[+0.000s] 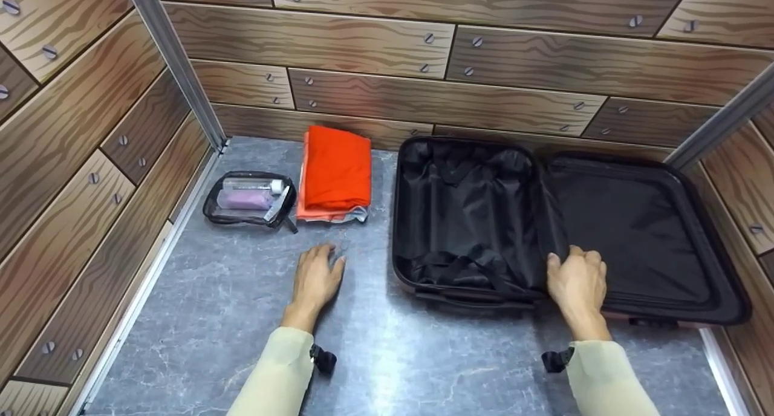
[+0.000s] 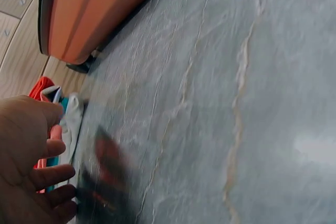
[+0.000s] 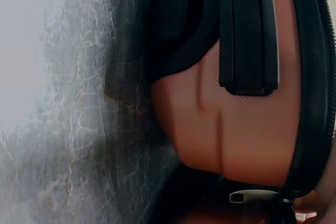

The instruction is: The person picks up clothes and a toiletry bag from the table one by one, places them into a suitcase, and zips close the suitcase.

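An open suitcase lies on the floor, black inside, its lid half folded out to the right. The right wrist view shows its orange-brown shell with a black handle. My right hand grips the suitcase's inner edge where the halves meet, thumb and fingers bent over it; the fingertips are hidden. My left hand is over the floor with fingers extended and nothing held. Closest to it are folded clothes, bright red on top. In the left wrist view, the hand partly covers those clothes.
A clear black-trimmed toiletry pouch lies left of the clothes, holding a white-capped bottle and a purple item. Wood-patterned walls enclose the grey marbled floor. The lid half sits close to the right wall.
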### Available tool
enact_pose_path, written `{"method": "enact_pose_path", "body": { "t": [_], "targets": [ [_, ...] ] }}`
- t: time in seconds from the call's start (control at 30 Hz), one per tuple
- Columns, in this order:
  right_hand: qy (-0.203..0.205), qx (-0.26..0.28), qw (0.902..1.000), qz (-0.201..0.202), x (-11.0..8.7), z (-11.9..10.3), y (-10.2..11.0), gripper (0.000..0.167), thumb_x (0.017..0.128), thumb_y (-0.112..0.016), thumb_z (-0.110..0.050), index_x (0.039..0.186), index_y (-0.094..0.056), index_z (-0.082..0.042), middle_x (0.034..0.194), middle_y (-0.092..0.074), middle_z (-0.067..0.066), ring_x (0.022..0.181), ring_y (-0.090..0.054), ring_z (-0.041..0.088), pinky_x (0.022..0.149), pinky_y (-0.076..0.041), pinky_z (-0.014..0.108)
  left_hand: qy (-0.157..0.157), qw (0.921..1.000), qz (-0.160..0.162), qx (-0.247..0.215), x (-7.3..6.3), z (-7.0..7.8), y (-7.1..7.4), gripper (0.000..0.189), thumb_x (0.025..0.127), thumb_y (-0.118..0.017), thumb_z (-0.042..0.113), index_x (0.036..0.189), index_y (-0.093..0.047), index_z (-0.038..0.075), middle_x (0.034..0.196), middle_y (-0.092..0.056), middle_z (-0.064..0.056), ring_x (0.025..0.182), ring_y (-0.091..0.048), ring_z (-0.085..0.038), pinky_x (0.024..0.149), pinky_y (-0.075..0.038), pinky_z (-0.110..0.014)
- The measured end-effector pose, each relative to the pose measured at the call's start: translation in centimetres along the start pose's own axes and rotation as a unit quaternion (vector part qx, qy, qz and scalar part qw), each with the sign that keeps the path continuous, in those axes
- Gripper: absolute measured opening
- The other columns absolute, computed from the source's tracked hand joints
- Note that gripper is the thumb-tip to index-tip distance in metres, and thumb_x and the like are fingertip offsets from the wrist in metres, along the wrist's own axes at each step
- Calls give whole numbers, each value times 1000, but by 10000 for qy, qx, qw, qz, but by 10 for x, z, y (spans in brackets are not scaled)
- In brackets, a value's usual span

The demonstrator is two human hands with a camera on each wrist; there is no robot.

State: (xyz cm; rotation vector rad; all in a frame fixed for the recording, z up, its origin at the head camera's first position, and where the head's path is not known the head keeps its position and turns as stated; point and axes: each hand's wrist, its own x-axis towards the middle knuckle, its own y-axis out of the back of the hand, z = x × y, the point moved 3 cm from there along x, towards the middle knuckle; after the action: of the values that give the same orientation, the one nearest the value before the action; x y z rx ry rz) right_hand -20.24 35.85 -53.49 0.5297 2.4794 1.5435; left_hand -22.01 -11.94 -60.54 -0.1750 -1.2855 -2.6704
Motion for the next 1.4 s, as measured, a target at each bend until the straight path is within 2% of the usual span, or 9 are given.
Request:
{"method": "enact_pose_path", "body": {
  "t": [0.1, 0.23, 0.37, 0.5, 0.73, 0.87, 1.0, 1.2, 1.4],
  "targets": [
    [45, 34, 9999, 117, 0, 0, 0, 58, 107, -53, -32, 144, -50, 13, 140, -46, 41, 131, -41, 59, 108, -37, 69, 35, 10000, 6, 40, 3, -2, 3, 35, 98, -71, 24, 123, -72, 1, 121, -73, -21, 119, -63, -45, 106, -48, -54],
    [131, 29, 9997, 218, 0, -1, -1, 57, 107, -53, -30, 143, -51, 14, 138, -47, 41, 130, -41, 59, 109, -36, 68, 353, 9991, 81, -205, 13, -6, 10, 37, 100, -68, 25, 126, -70, 0, 124, -71, -23, 122, -63, -45, 108, -48, -54],
    [148, 28, 9996, 220, 0, 0, -3, 57, 107, -53, -29, 143, -51, 15, 139, -46, 42, 131, -41, 58, 110, -36, 68, 681, 9957, 364, -504, 28, -12, 22, 40, 101, -64, 26, 131, -67, -1, 127, -69, -26, 122, -62, -48, 106, -48, -56],
    [122, 62, 9996, 236, -1, 1, -3, 57, 107, -53, -29, 144, -51, 14, 139, -46, 41, 131, -41, 58, 109, -36, 69, 825, 9931, 590, -592, 42, -15, 32, 45, 101, -65, 28, 135, -63, -2, 128, -66, -30, 121, -60, -53, 104, -47, -60],
    [198, 28, 9993, 307, -2, 1, -3, 56, 107, -54, -29, 142, -52, 15, 137, -47, 40, 130, -41, 57, 108, -37, 68, 1094, 9894, 587, -753, 65, -19, 39, 57, 104, -61, 33, 148, -51, -3, 146, -55, -31, 135, -52, -50, 115, -41, -57],
    [288, -47, 9991, 300, -1, 0, -4, 56, 108, -53, -28, 143, -51, 16, 137, -47, 41, 130, -41, 56, 108, -38, 68, 1201, 9890, 383, -779, 80, -19, 40, 61, 106, -58, 38, 148, -47, -5, 143, -55, -33, 135, -52, -50, 115, -40, -57],
    [400, -95, 9983, 408, -1, 1, -3, 56, 108, -53, -27, 142, -50, 18, 136, -47, 42, 129, -41, 57, 109, -37, 68, 1397, 9872, -15, -767, 99, -21, 34, 67, 108, -51, 48, 146, -45, -6, 140, -57, -36, 132, -54, -52, 112, -42, -60],
    [533, -171, 9967, 595, -3, 0, -3, 55, 107, -53, -25, 139, -52, 20, 132, -49, 43, 125, -43, 59, 106, -39, 69, 2046, 9718, -843, -811, 125, -33, 22, 91, 104, -40, 70, 149, -37, -9, 146, -54, -38, 138, -52, -51, 118, -39, -60],
    [650, -268, 9949, 726, -5, -1, -3, 53, 106, -54, -24, 137, -53, 20, 129, -51, 42, 121, -45, 59, 105, -39, 67, 2364, 9620, -1173, -707, 142, -42, 9, 101, 99, -48, 73, 149, -33, -13, 150, -50, -39, 140, -48, -53, 120, -37, -58]
  ]
}}
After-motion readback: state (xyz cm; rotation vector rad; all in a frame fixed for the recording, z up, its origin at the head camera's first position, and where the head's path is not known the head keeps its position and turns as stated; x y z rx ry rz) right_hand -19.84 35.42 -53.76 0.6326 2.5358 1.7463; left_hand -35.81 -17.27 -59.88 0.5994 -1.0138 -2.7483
